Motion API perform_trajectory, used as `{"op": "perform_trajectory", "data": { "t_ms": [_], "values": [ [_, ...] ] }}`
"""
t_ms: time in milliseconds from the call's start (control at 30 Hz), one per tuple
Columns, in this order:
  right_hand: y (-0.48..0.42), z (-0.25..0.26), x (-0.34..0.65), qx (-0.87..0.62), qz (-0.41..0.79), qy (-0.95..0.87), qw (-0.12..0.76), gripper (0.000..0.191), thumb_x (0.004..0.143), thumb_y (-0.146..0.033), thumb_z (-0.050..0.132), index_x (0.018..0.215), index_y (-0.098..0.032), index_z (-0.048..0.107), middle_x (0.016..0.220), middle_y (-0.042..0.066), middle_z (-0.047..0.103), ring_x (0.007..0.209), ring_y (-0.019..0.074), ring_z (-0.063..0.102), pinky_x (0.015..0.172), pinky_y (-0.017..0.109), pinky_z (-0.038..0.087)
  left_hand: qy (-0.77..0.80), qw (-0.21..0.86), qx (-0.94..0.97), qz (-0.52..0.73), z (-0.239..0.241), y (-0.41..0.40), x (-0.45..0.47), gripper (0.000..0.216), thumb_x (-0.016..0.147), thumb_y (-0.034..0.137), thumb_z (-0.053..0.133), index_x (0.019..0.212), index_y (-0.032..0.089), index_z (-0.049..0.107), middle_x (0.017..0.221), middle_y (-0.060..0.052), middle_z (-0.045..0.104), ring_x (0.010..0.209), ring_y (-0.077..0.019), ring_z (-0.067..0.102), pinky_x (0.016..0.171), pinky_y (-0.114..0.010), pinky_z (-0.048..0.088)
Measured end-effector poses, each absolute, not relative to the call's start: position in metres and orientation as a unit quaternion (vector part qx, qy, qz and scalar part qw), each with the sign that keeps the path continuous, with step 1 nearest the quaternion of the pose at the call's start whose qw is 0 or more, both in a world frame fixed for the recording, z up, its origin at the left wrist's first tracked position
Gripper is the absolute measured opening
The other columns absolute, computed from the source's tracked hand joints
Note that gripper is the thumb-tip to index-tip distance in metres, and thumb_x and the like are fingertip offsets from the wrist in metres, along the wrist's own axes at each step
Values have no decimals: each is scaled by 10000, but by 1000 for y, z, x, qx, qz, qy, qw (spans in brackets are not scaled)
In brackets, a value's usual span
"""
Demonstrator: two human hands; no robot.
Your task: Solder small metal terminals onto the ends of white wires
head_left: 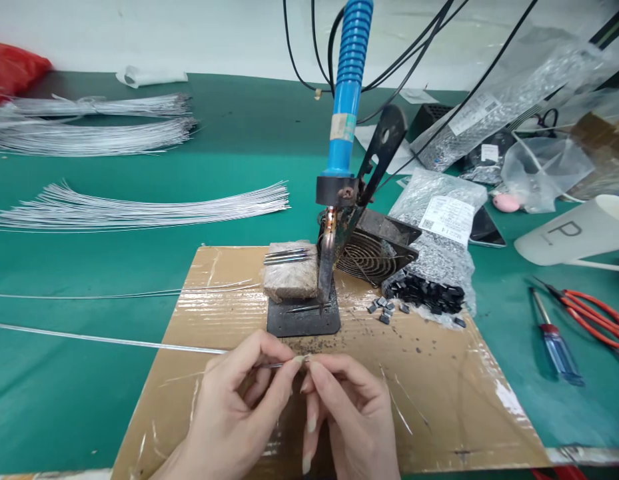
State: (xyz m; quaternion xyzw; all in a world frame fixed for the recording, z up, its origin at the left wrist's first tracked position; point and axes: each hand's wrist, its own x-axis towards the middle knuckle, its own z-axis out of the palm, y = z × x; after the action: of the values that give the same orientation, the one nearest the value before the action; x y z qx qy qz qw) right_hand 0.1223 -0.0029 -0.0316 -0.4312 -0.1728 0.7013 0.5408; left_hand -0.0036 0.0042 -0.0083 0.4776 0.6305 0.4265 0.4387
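Nearest me, my 2 hands meet over the sheet of cardboard [454, 393]. My left hand [242, 393] grips the white wires [194, 348] between thumb and fingers, and they trail off to my left across the green table [34, 393]. My right hand [346, 407] pinches the pale tip [306, 359] at their end — too small to make out clearly. If either pinch loosens, I could lose the tip among the dark crumbs and the thin offcuts [400, 411] on the cardboard. A snag on the long trailing wires could also tug the end out of my fingers.

Just beyond my fingertips is the black base [304, 325] of the stand, with a block [292, 283] behind it carrying a few thin rods [289, 257]. The soldering iron [346, 100] leans over it, its metal end pointing down. I can't see whether it's hot; if it is, reaching too far forward could burn my knuckles. The fan [364, 253] sits behind, and to its right small black pieces [429, 293] spill from a plastic bag [439, 213] — a careless sleeve could scatter them. Farther off to the left lie 1 loose bundle of wires [139, 208] and more bundles [99, 138] behind it.
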Motion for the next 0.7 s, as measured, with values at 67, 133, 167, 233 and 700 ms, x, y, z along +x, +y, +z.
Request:
{"op": "perform_trajectory", "data": {
  "t_ms": [67, 133, 167, 233, 700],
  "values": [
    [-2, -31, 125, -443, 698, -188, 531, 330, 821, -471, 884, 779, -158, 790, 490, -32, 647, 313, 58, 565, 349, 113, 471, 630, 444, 479, 419, -8, 5, -4, 215, 907, 374, 696, 759, 220, 670, 666, 33, 657, 607, -78, 614, 596, -161, 465],
    [-2, -31, 126, -454, 693, -196, 524, 341, 816, -485, 882, 781, -157, 793, 513, -24, 664, 313, 64, 576, 340, 116, 470, 629, 452, 480, 413, -7, 6, -5, 221, 906, 373, 694, 748, 219, 670, 662, 32, 654, 606, -80, 612, 593, -164, 461],
    [-2, -30, 127, -460, 688, -200, 524, 340, 810, -485, 886, 785, -158, 797, 533, -21, 673, 321, 65, 583, 343, 119, 477, 628, 455, 479, 412, -6, 6, -5, 223, 905, 372, 694, 745, 218, 670, 662, 31, 654, 605, -82, 610, 587, -167, 457],
    [-1, -29, 127, -470, 676, -208, 527, 332, 796, -479, 897, 788, -161, 803, 569, -18, 686, 333, 61, 584, 352, 124, 490, 625, 459, 478, 413, -6, 7, -4, 221, 902, 372, 696, 747, 216, 670, 668, 27, 657, 607, -88, 609, 573, -175, 447],
    [-1, -28, 129, -466, 678, -207, 530, 313, 798, -465, 896, 772, -165, 811, 597, -8, 699, 339, 64, 582, 349, 138, 502, 629, 482, 467, 393, -3, 7, -5, 231, 881, 388, 700, 739, 210, 662, 643, 28, 644, 564, -84, 549, 534, -190, 376]
  ]
}}
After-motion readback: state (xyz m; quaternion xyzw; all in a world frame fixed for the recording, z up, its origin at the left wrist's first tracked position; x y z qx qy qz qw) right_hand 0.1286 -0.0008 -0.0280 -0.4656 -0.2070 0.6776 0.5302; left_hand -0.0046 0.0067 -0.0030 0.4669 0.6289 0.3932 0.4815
